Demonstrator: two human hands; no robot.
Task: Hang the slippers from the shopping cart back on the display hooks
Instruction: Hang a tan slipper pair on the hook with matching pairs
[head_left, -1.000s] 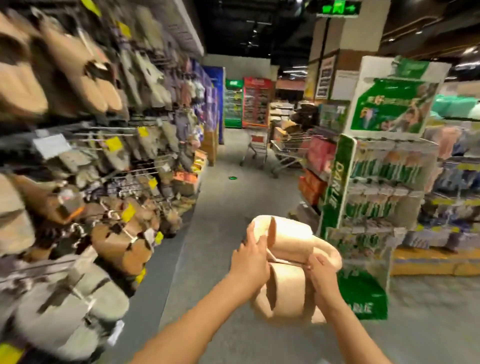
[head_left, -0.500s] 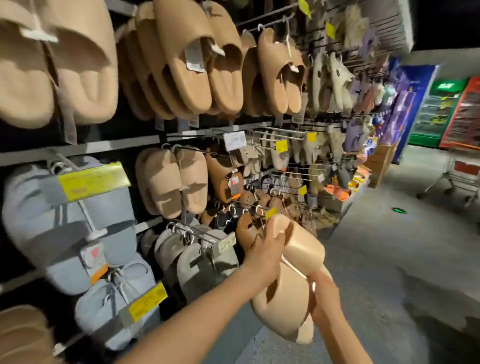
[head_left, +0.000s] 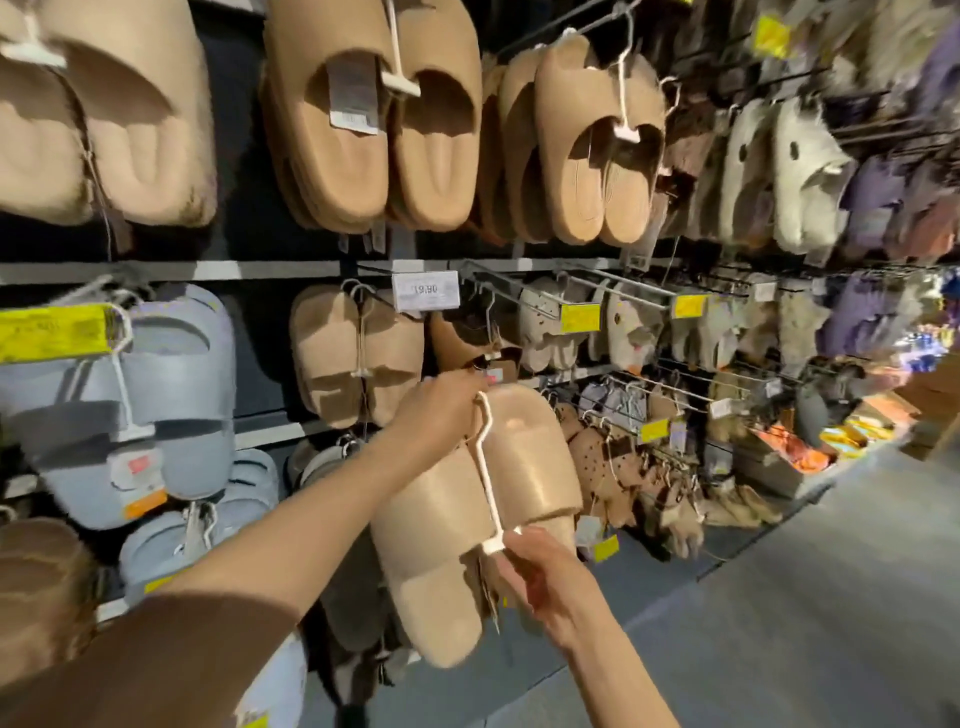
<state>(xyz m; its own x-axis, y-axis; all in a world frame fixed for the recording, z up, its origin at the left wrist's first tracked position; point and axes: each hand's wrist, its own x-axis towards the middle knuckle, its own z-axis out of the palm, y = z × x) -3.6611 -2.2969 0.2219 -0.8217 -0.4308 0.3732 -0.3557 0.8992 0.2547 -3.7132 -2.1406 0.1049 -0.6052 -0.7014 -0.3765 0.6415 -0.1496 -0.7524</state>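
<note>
A: Shop aisle, wall display of hanging slippers. Item in hand?

B: Left hand (head_left: 441, 410) pinches the top of the white hanger (head_left: 488, 467); right hand (head_left: 540, 577) grips its lower clip. Beige slippers (head_left: 467, 519) hang between both hands.

A: Destination?

B: Likely the matching tan pair (head_left: 358, 353), just above the left hand, under the price tag (head_left: 425, 290). Advice: keep the hook upright and steady the bottom.

Held slippers (head_left: 524, 457): pale beige, on a white hanger (head_left: 488, 488).
Left of them: blue-grey slippers (head_left: 171, 395), yellow tag (head_left: 52, 332).
Above them: tan slippers (head_left: 374, 119), white price card (head_left: 425, 290).
Right: cream (head_left: 800, 171), purple (head_left: 878, 312).
</note>
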